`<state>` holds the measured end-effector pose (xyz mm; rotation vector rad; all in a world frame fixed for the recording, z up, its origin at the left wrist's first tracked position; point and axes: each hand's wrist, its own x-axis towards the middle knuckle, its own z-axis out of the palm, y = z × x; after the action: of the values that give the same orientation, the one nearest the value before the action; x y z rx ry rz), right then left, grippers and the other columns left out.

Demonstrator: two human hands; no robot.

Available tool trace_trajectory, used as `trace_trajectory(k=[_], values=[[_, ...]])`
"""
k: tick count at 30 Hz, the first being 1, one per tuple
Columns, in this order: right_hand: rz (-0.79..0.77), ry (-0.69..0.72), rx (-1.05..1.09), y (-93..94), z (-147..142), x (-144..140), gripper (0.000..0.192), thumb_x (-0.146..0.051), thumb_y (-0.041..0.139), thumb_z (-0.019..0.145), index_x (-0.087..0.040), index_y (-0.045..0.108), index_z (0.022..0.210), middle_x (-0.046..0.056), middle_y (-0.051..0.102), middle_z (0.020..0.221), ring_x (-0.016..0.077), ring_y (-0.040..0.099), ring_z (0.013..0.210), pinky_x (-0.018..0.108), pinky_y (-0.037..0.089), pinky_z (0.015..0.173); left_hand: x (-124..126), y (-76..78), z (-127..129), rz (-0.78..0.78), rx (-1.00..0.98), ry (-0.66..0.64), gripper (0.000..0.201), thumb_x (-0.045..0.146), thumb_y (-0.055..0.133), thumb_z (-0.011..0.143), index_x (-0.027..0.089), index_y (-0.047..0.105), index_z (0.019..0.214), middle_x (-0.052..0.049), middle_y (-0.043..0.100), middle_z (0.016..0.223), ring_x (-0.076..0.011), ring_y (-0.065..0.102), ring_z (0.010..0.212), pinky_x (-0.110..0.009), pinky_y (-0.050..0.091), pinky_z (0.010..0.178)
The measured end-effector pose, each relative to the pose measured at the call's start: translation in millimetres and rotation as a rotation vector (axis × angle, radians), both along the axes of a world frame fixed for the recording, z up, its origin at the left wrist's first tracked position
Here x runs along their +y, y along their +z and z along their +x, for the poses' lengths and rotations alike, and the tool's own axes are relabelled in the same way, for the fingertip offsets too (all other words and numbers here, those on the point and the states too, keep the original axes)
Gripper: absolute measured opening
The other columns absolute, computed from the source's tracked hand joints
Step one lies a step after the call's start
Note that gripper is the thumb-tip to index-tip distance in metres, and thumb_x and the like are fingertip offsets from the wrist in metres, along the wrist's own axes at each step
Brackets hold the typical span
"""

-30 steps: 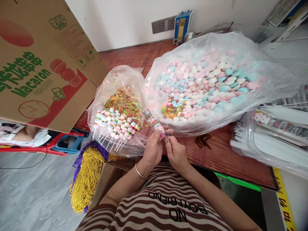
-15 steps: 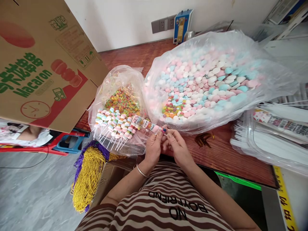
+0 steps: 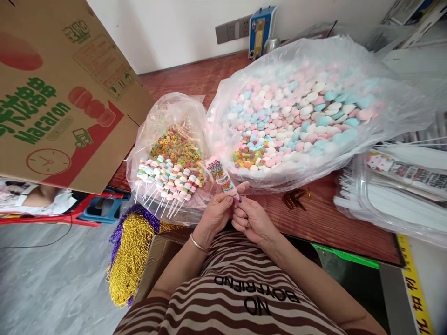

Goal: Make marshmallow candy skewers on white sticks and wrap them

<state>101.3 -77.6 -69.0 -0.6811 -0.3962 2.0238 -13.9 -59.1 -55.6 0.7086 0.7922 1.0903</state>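
Note:
A candy skewer in a clear printed wrapper [image 3: 219, 174] points up and away, leaning left. My left hand [image 3: 215, 213] is closed, its thumb and fingers pinching the wrapper's near end. Right against it, my right hand [image 3: 254, 217] is closed with curled fingers on the same gathered end; what lies inside its grip is mostly hidden. Left of the hands, several marshmallow skewers [image 3: 169, 181] on white sticks rest on a clear bag of small coloured candy rings [image 3: 176, 144].
A large clear bag of pastel candies [image 3: 300, 116] fills the table's back. On the brown table [image 3: 335, 218] lie gold twist ties [image 3: 294, 199], with packs of printed wrappers [image 3: 405, 181] at right. A Macaron carton [image 3: 70, 102] stands left, above hanging gold strands [image 3: 131, 260].
The wrapped skewer has swung from lying leftward to a more upright slant. My right hand has curled its fingers in and moved slightly down around the near end.

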Motion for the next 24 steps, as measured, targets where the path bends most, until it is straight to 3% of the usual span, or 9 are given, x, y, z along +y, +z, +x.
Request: trace_trajectory(k=[2,4,6,8,11,13,16,20,24], values=[[-0.002,0.022,-0.037,-1.6,1,-1,0.044,-0.054,0.081,0.078,-0.021,0.053,0.077,-0.014,0.035,0.05,0.0023,0.02,0.035,0.018,0.03,0.036,1,-5.3,-2,-0.037,0.033,0.033,0.038,0.047,0.091,0.066,0.016,0.08,0.083,-0.012,0.079,0.09,-0.0186,0.071,0.073,-0.029,0.056,0.068],[0.044,-0.038,-0.105,-3.2,2,-1,0.041,-0.056,0.077,0.082,-0.021,0.055,0.084,-0.011,0.046,0.055,0.0055,0.035,0.039,0.021,0.04,0.042,0,-10.4,-1,-0.07,0.058,0.072,0.042,0.048,0.089,0.069,0.017,0.081,0.095,-0.005,0.075,0.071,-0.0112,0.058,0.049,-0.024,0.048,0.049],[0.136,-0.133,-0.198,-4.5,4,0,0.038,-0.057,0.071,0.086,-0.022,0.057,0.091,-0.006,0.055,0.065,0.0098,0.05,0.051,0.023,0.047,0.052,-2,-14.5,5,-0.077,0.083,0.119,0.045,0.049,0.086,0.073,0.018,0.08,0.105,-0.001,0.071,0.064,-0.0076,0.047,0.041,-0.021,0.039,0.041],[0.234,-0.19,-0.312,-5.9,4,1,0.035,-0.056,0.069,0.089,-0.023,0.058,0.094,-0.005,0.056,0.069,0.0113,0.052,0.058,0.023,0.046,0.056,-4,-17.0,12,-0.056,0.143,0.201,0.042,0.045,0.084,0.075,0.019,0.081,0.108,-0.001,0.073,0.068,-0.0086,0.053,0.047,-0.021,0.044,0.047],[0.322,-0.248,-0.483,-9.2,3,1,0.034,-0.053,0.069,0.09,-0.022,0.057,0.086,-0.006,0.05,0.066,0.0101,0.043,0.058,0.022,0.039,0.053,-6,-16.0,20,-0.032,0.196,0.278,0.034,0.039,0.084,0.078,0.021,0.082,0.106,-0.006,0.08,0.094,-0.0156,0.071,0.086,-0.025,0.055,0.079],[0.321,-0.285,-0.471,-11.6,1,2,0.037,-0.055,0.068,0.091,-0.022,0.055,0.081,-0.007,0.045,0.063,0.0094,0.039,0.055,0.022,0.036,0.051,-7,-12.1,21,-0.049,0.129,0.224,0.035,0.038,0.085,0.077,0.02,0.082,0.106,-0.01,0.079,0.113,-0.0205,0.071,0.105,-0.029,0.055,0.092],[0.271,-0.27,-0.293,-12.4,2,4,0.037,-0.055,0.07,0.089,-0.023,0.054,0.08,-0.01,0.036,0.057,0.0077,0.032,0.048,0.021,0.034,0.047,-8,-5.4,17,-0.094,0.043,0.073,0.039,0.039,0.084,0.077,0.018,0.081,0.109,-0.014,0.074,0.127,-0.0249,0.071,0.105,-0.033,0.059,0.085],[0.177,-0.085,-0.091,-6.9,9,3,0.039,-0.052,0.082,0.08,-0.021,0.058,0.083,-0.013,0.034,0.054,0.004,0.025,0.04,0.018,0.03,0.039,-5,-4.4,2,-0.109,0.03,-0.057,0.036,0.041,0.087,0.072,0.019,0.081,0.1,-0.016,0.066,0.141,-0.0299,0.071,0.109,-0.036,0.061,0.078],[0.09,0.23,0.107,-6.5,18,-2,0.038,-0.046,0.085,0.078,-0.02,0.059,0.089,-0.014,0.042,0.053,0.0008,0.016,0.034,0.014,0.023,0.031,4,-9.7,-15,-0.112,0.0,-0.258,0.058,0.039,0.097,0.056,0.018,0.081,0.107,-0.019,0.071,0.131,-0.0348,0.065,0.124,-0.043,0.055,0.1]])
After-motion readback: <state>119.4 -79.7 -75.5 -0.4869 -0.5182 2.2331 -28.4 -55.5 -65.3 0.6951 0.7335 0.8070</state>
